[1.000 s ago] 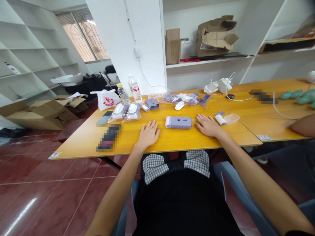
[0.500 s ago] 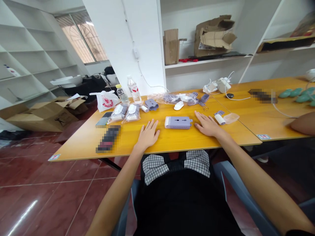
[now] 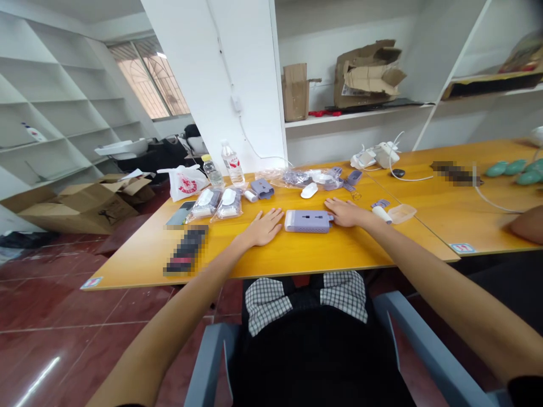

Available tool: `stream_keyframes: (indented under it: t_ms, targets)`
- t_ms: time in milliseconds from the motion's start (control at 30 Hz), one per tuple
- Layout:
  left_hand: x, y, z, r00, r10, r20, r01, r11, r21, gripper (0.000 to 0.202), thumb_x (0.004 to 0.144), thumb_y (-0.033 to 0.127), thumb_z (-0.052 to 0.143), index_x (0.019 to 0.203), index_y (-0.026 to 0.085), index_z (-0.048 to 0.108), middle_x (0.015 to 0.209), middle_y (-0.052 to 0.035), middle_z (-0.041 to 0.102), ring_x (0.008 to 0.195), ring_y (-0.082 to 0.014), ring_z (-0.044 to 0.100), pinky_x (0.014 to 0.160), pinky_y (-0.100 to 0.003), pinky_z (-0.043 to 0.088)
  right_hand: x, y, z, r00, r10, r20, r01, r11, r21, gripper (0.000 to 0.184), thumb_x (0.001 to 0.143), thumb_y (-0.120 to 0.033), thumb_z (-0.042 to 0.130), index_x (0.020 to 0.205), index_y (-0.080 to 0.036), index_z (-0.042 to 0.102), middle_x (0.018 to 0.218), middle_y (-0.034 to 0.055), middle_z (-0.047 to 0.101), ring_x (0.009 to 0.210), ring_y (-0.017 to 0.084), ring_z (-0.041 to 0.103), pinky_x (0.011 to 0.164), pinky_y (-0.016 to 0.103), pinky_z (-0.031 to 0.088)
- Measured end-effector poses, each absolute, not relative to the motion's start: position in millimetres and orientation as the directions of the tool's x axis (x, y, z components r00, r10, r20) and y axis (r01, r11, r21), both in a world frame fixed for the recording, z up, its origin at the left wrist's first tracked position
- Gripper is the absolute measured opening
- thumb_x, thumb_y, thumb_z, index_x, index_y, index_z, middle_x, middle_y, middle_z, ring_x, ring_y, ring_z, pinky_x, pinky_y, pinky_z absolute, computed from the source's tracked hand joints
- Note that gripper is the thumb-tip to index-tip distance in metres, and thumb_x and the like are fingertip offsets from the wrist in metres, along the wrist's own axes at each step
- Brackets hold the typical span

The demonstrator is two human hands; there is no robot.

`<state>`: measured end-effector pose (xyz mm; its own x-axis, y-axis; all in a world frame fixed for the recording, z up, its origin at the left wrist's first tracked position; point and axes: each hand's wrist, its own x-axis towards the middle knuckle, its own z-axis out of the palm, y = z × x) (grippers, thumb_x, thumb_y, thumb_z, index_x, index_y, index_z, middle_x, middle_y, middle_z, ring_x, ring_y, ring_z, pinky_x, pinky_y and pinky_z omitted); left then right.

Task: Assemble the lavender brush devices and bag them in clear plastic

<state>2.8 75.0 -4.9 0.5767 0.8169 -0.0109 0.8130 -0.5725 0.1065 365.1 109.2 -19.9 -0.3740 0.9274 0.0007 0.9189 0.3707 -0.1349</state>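
Between my two hands lies a lavender plastic case with a translucent white left end and small dark cut-outs on its top. My left hand rests on the table just left of it, fingers stretched out and holding nothing. At the case's right end is my right hand, fingers extended, thumb side beside the case's tab; whether it touches the tab I cannot tell. Right of that hand lie a white roller and a clear plastic cover. A white oval piece lies behind the case.
Two bagged lavender units, a lavender shell, bottles and a plastic bag stand at the back left. A pixelated dark object lies front left. White chargers with cables are at the back right. Another person's arm shows at right.
Both hands have moved inward, closer to the lavender case. The whole view has shifted slightly, with the scene lower in the frame. The case stays on the table.
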Motion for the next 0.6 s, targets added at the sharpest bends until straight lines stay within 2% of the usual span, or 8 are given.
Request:
stream_keyframes:
  t_ms: [133, 200, 300, 367, 467, 533, 600]
  targets:
    - [8, 109, -1, 0.595, 0.803, 0.024, 0.794, -0.593, 0.134, 0.062, 0.110, 0.041, 0.042, 0.170, 0.022, 0.042, 0.179, -0.0132, 0.034, 0.169, -0.0271, 0.029, 0.137, -0.059, 0.020, 345, 143, -13, -0.338, 0.938, 0.074, 0.928, 0.345, -0.141, 0.063, 0.107, -0.042, 0.040, 0.165, -0.017, 0.048, 0.174, 0.0185, 0.046, 0.161, 0.040, 0.044, 0.126, 0.070, 0.039]
    - [8, 122, 2, 0.614, 0.789, 0.032, 0.772, -0.608, 0.183, 0.065, 0.105, 0.042, 0.052, 0.167, 0.023, 0.046, 0.178, -0.0126, 0.036, 0.169, -0.0278, 0.031, 0.137, -0.059, 0.020, 336, 154, -11, -0.313, 0.942, 0.120, 0.932, 0.329, -0.150, 0.065, 0.107, -0.041, 0.039, 0.168, -0.017, 0.044, 0.175, 0.0177, 0.044, 0.159, 0.041, 0.046, 0.126, 0.069, 0.039]
    - [4, 135, 8, 0.629, 0.777, 0.030, 0.740, -0.610, 0.283, 0.067, 0.096, 0.038, 0.064, 0.161, 0.027, 0.054, 0.176, -0.0098, 0.042, 0.167, -0.0288, 0.035, 0.138, -0.059, 0.020, 325, 163, -9, -0.278, 0.943, 0.185, 0.937, 0.308, -0.163, 0.066, 0.107, -0.040, 0.038, 0.170, -0.019, 0.040, 0.175, 0.0175, 0.045, 0.155, 0.044, 0.048, 0.120, 0.076, 0.040]
    - [1, 139, 12, 0.639, 0.769, 0.032, 0.696, -0.595, 0.402, 0.068, 0.092, 0.029, 0.066, 0.159, 0.029, 0.057, 0.172, -0.0090, 0.049, 0.164, -0.0281, 0.041, 0.137, -0.058, 0.026, 320, 165, -9, -0.275, 0.940, 0.202, 0.936, 0.310, -0.168, 0.067, 0.106, -0.038, 0.040, 0.172, -0.023, 0.038, 0.176, 0.0167, 0.043, 0.151, 0.045, 0.051, 0.116, 0.080, 0.042]
    - [0, 139, 16, 0.649, 0.755, 0.094, 0.507, -0.521, 0.687, 0.064, 0.095, 0.024, 0.060, 0.160, 0.025, 0.055, 0.162, -0.0146, 0.061, 0.152, -0.0274, 0.058, 0.128, -0.053, 0.045, 317, 166, -8, -0.320, 0.924, 0.212, 0.916, 0.358, -0.181, 0.062, 0.106, -0.033, 0.038, 0.168, -0.032, 0.046, 0.180, 0.0112, 0.038, 0.156, 0.045, 0.045, 0.114, 0.081, 0.042]
    - [4, 134, 16, 0.648, 0.748, 0.145, 0.349, -0.461, 0.816, 0.059, 0.102, 0.032, 0.058, 0.160, 0.023, 0.053, 0.159, -0.0187, 0.063, 0.145, -0.0293, 0.064, 0.120, -0.052, 0.052, 319, 166, -7, -0.347, 0.909, 0.231, 0.904, 0.389, -0.175, 0.057, 0.104, -0.033, 0.044, 0.160, -0.030, 0.055, 0.180, 0.0116, 0.037, 0.161, 0.046, 0.036, 0.115, 0.081, 0.040]
    - [11, 125, 15, 0.681, 0.712, 0.171, 0.260, -0.453, 0.853, 0.063, 0.100, 0.044, 0.067, 0.158, 0.023, 0.054, 0.160, -0.0199, 0.061, 0.145, -0.0329, 0.064, 0.119, -0.054, 0.052, 321, 164, -6, -0.356, 0.900, 0.252, 0.898, 0.404, -0.174, 0.052, 0.100, -0.035, 0.053, 0.150, -0.025, 0.062, 0.176, 0.0151, 0.043, 0.160, 0.047, 0.037, 0.117, 0.082, 0.036]
